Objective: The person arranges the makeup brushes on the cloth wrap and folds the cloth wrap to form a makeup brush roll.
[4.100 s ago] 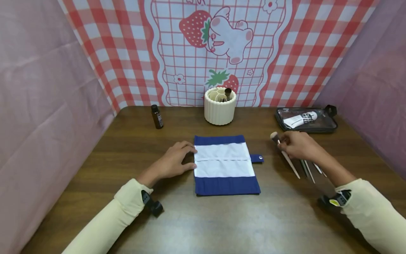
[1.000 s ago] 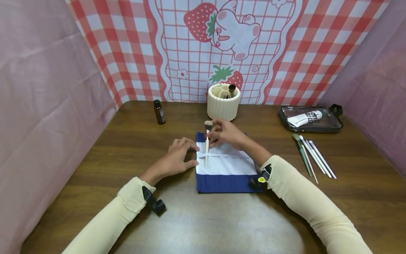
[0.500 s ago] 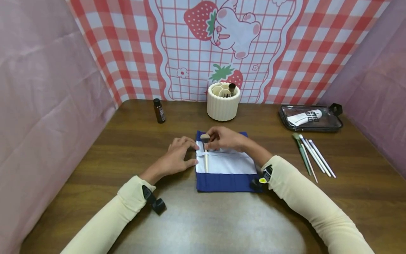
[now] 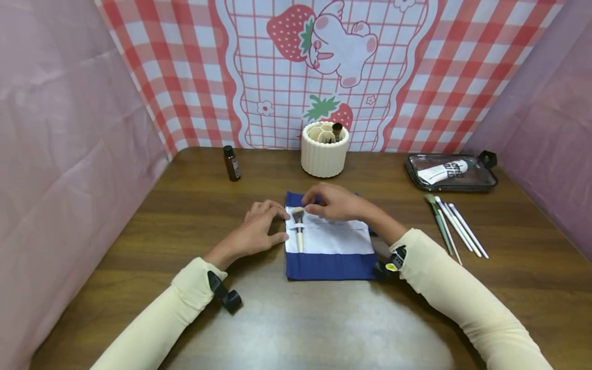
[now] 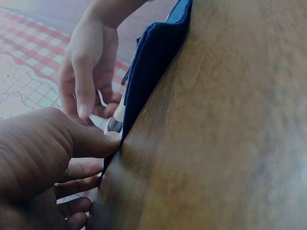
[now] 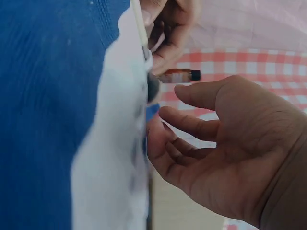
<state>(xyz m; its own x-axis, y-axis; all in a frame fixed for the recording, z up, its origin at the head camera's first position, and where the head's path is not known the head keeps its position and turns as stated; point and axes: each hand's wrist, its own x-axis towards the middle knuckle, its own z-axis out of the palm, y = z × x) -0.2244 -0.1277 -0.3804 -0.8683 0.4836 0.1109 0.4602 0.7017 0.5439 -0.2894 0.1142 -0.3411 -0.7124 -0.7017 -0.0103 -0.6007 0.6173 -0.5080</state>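
Note:
In the head view a makeup brush [image 4: 299, 231] lies near the left end of a blue and white fabric brush roll [image 4: 333, 239], passing under its white elastic band. Its handle points toward the near blue flap. My left hand [image 4: 260, 228] rests at the roll's left edge, thumb and index fingertips touching it, spread apart. My right hand [image 4: 335, 201] hovers over the far side of the roll, beside the bristles, holding nothing. The right wrist view shows its fingers [image 6: 192, 123] loosely bent and apart from the brush head [image 6: 153, 87].
Several more brushes [image 4: 455, 226] lie right of the roll. Farther back stand a small brown bottle [image 4: 232, 164] at left and a ribbed cream holder [image 4: 325, 156] with a dark brush in it. A clear pouch [image 4: 481, 177] containing a white tube [image 4: 441, 172] lies back right.
My right hand brought the brush from the right-hand group to the roll, slid it down under the band, and let go, moving slightly right. The left hand stays at the edge.

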